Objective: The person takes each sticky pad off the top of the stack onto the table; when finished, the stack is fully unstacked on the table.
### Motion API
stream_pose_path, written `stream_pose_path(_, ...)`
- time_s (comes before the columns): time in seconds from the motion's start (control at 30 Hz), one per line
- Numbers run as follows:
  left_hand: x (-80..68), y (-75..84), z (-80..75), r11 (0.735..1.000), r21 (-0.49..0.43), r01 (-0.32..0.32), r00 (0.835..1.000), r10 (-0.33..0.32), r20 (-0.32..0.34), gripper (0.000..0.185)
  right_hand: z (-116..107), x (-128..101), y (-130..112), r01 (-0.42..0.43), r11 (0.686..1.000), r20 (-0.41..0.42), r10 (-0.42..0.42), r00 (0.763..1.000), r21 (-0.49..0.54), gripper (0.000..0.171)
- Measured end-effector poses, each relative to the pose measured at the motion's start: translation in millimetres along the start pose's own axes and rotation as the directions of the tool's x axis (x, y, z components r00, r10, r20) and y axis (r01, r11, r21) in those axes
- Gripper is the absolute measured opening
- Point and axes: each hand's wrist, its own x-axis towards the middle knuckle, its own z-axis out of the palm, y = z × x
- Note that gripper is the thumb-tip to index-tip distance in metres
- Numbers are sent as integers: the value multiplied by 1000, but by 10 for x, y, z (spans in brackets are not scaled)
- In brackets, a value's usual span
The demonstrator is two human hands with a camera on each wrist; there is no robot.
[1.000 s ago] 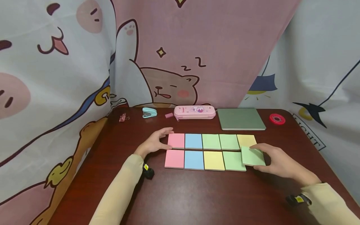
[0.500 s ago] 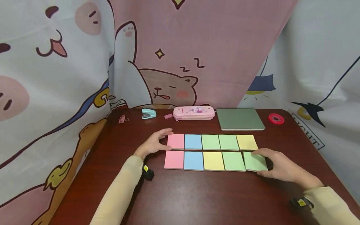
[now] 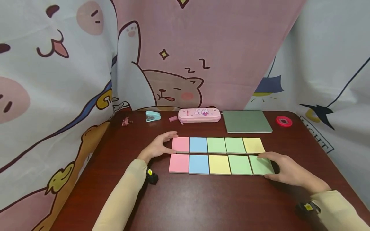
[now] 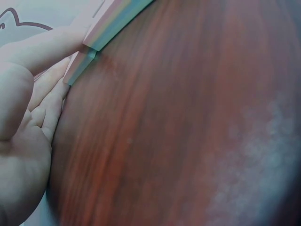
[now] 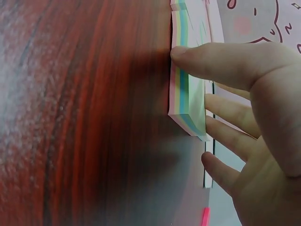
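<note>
The green sticky-note pad (image 3: 261, 165) lies flat on the table (image 3: 202, 202) at the right end of the near row, its left edge touching the neighbouring green pad (image 3: 240, 165) and its far edge just short of the yellow pad (image 3: 253, 145) behind it. The right hand (image 3: 284, 170) rests on its right side, thumb pressed to the near edge and fingers spread loosely over the top, holding it lightly, not gripping it. A sideways nudge from that thumb could skew this pad or shove the whole near row out of line. Its stacked sheets could also shear if pressed unevenly. At the row's far left, the left hand (image 3: 158, 147) lies relaxed, fingers extended against the pink pads (image 3: 180, 145). If it slackens, the rows could slide leftward.
</note>
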Motion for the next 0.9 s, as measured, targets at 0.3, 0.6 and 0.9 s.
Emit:
stream_pose_path(0.3, 10, -9, -1, 1000, 4, 7, 1000, -7, -1, 86, 25, 25, 21, 23, 1000, 0, -23, 1000, 1, 74)
stream_pose_path(0.6, 6, -8, -2, 1000, -1, -3, 1000, 3, -1, 88, -8, 19, -2, 0, 1000, 22, 0, 1000, -3, 74)
stream_pose_path(0.9, 17, -14, 0, 1000, 2, 7, 1000, -7, -7, 87, -25, 12, -11, -22, 1000, 39, 22, 999, 5, 73)
